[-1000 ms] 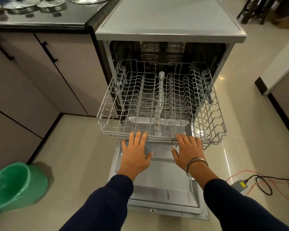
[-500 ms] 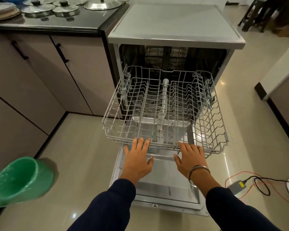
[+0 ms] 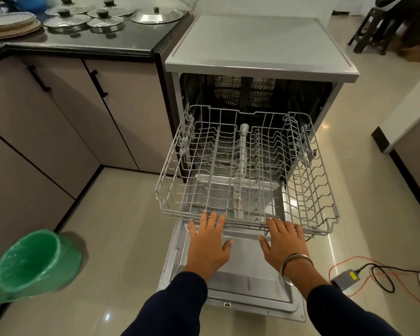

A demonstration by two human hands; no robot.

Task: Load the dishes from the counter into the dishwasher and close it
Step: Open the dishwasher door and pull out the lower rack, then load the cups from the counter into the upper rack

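Left hand (image 3: 207, 246) and right hand (image 3: 285, 246) lie palm-down with fingers (image 3: 212, 220) straight and spread, holding nothing; the fingertips of both meet the near front rail of the wire rack (image 3: 247, 170). The rack stands pulled out of the dishwasher (image 3: 260, 44), over the lowered door (image 3: 240, 282), and carries no dishes. A metal bangle (image 3: 295, 261) circles the right wrist; both sleeves are dark. A second rack is dimly visible deep in the cavity. The dishes remain on the dark bench (image 3: 87, 42) at far left: several lids (image 3: 102, 18) with black knobs, one plain steel lid, and a stack of plates (image 3: 10, 24). On the floor, a green-lined bin (image 3: 32, 265) sits near left; cables and a small grey box (image 3: 344, 278) lie near right.
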